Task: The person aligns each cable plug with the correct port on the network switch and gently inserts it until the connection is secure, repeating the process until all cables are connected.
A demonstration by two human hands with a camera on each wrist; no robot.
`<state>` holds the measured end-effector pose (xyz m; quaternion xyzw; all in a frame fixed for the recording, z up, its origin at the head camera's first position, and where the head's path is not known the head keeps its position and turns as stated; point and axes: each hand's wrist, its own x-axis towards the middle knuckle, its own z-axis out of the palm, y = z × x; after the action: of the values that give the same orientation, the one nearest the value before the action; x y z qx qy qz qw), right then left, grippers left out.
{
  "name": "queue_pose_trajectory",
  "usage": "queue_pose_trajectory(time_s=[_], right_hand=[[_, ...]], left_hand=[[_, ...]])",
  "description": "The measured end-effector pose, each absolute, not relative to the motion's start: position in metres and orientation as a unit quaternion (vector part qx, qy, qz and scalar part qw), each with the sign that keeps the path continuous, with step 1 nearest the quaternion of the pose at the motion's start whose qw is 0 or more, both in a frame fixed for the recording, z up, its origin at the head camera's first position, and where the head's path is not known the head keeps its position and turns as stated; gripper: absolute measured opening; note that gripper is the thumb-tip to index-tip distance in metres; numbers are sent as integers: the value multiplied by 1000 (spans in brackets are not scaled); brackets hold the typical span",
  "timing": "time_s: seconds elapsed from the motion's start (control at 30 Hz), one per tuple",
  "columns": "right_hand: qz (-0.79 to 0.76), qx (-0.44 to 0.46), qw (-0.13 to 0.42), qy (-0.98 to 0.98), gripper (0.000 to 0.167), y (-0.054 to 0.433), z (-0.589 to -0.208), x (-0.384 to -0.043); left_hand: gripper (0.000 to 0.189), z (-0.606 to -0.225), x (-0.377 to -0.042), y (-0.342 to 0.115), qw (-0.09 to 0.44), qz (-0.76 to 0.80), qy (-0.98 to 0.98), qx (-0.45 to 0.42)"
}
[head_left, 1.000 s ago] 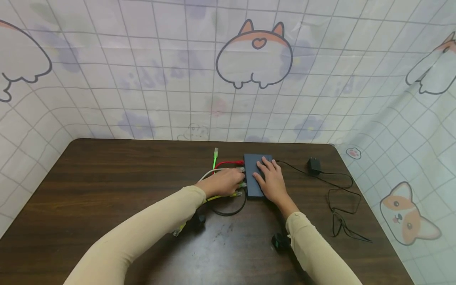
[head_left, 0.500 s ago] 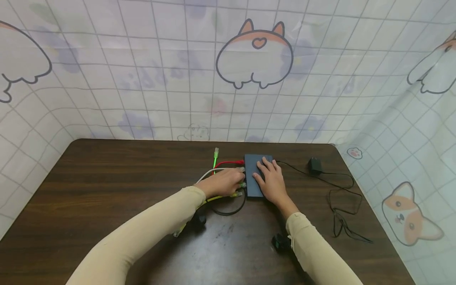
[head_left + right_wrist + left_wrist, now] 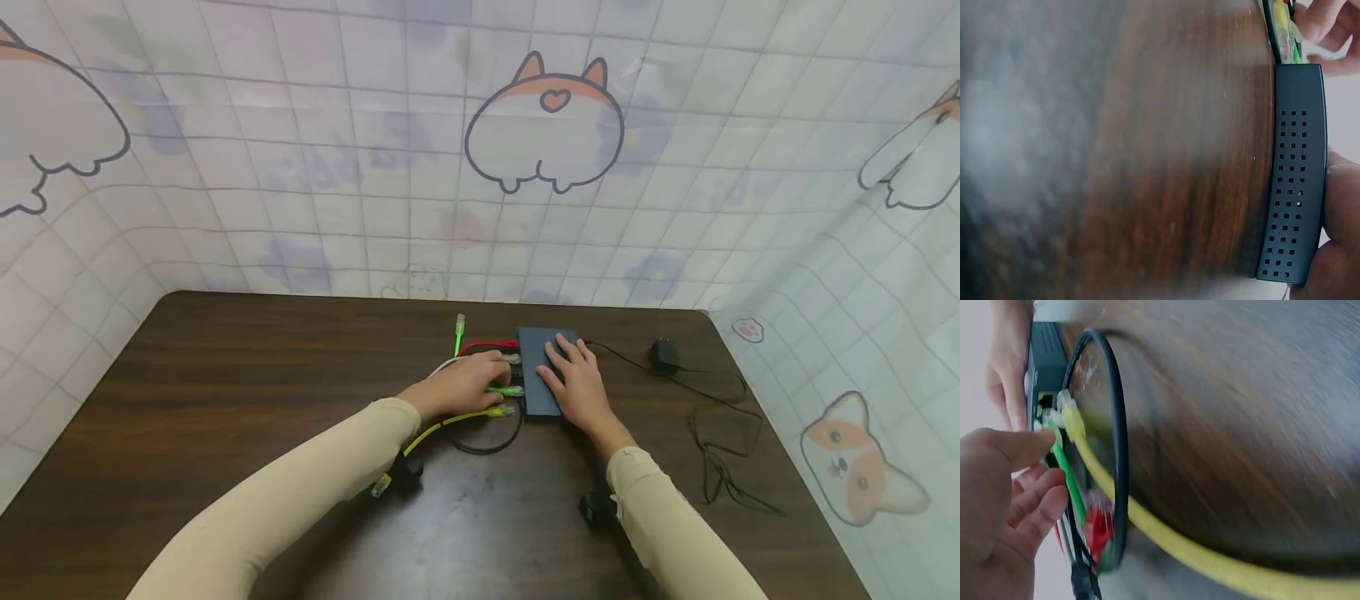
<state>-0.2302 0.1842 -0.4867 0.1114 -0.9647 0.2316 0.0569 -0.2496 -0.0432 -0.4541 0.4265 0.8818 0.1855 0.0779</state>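
A dark blue-grey network switch [image 3: 537, 392] lies on the table with its ports facing left. My right hand [image 3: 581, 387] rests flat on its top, fingers spread. My left hand [image 3: 465, 385] is beside the port side, its thumb at the green network cable's plug [image 3: 1055, 434] and its other fingers apart from it. That green cable's plug [image 3: 512, 391] stands at the switch's edge; how deep it sits is unclear. A white cable's plug [image 3: 512, 358] and a red cable [image 3: 491, 344] also meet the port side. A yellow cable's plug [image 3: 504, 411] lies loose nearby.
A black cable loop [image 3: 487, 451] lies in front of the plugs. At the right are a power adapter [image 3: 663, 356] and its thin black cord [image 3: 723, 475]. Another green plug [image 3: 460, 323] points toward the back. The patterned curtain [image 3: 360, 192] borders the table.
My left hand has drawn slightly left and its fingers have loosened, showing more of the green cable. The right hand stays on the switch. The head view has shifted a little.
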Motion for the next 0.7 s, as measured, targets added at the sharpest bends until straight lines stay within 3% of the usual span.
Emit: queue_pose_trajectory(time_s=[0.37,0.7], right_hand=[[236,107,58,-964,53,196,-496,-227],[246,122,57,-960,52,192,-489,-234]], left_hand=[[19,-461,-243,-50,131,191,867,440],[15,-458,-242,-50,122,202,864,445]])
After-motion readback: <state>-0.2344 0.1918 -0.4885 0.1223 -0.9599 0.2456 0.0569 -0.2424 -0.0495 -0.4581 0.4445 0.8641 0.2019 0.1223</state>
